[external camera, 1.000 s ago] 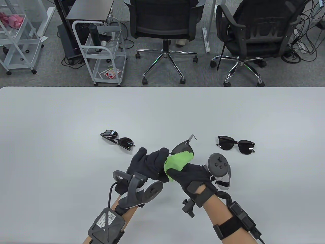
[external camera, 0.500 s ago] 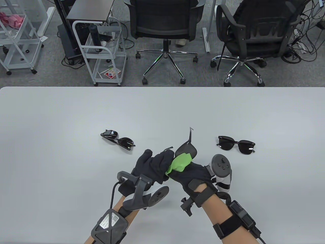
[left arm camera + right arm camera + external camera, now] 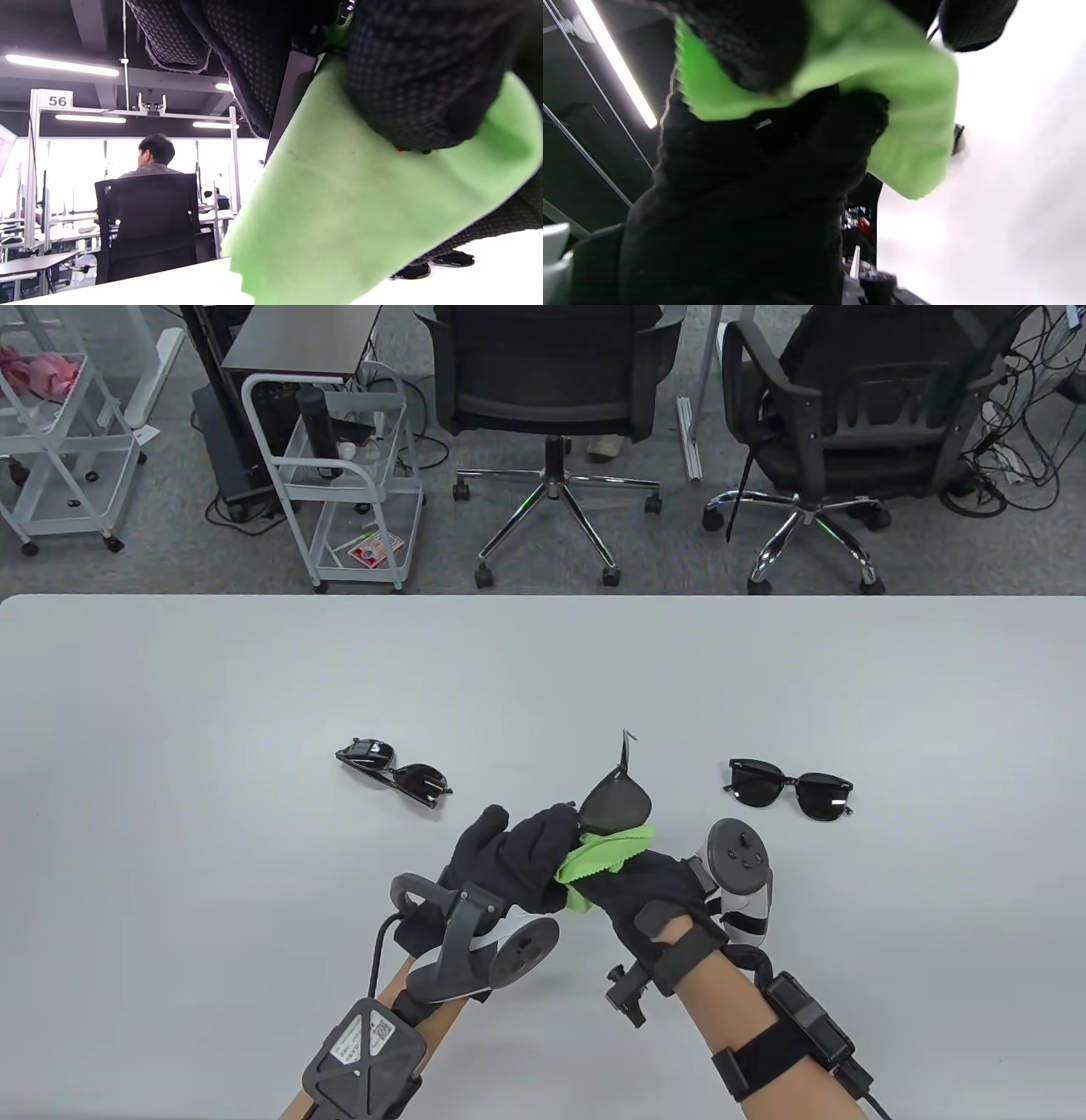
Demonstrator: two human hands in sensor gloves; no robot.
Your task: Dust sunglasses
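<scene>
My left hand [image 3: 517, 857] grips a black pair of sunglasses [image 3: 618, 802] above the table, one lens and a temple sticking up toward the far side. My right hand [image 3: 632, 882] holds a green cloth [image 3: 602, 853] against the lower edge of that lens. The cloth fills the left wrist view [image 3: 360, 203] and shows in the right wrist view [image 3: 908, 106], pinched between gloved fingers [image 3: 755, 46]. A second pair of sunglasses [image 3: 394, 774] lies on the table to the left. A third pair [image 3: 791, 787] lies to the right.
The white table [image 3: 170, 712] runs to a far edge, beyond which stand two office chairs [image 3: 551, 390] and a white wire cart [image 3: 339, 475]. Trackers stick out from both hands, the right one [image 3: 740, 865] close to the third pair.
The held sunglasses tilted more upright. The green cloth slid down from covering the lens face to its lower edge. Both hands stayed in about the same place.
</scene>
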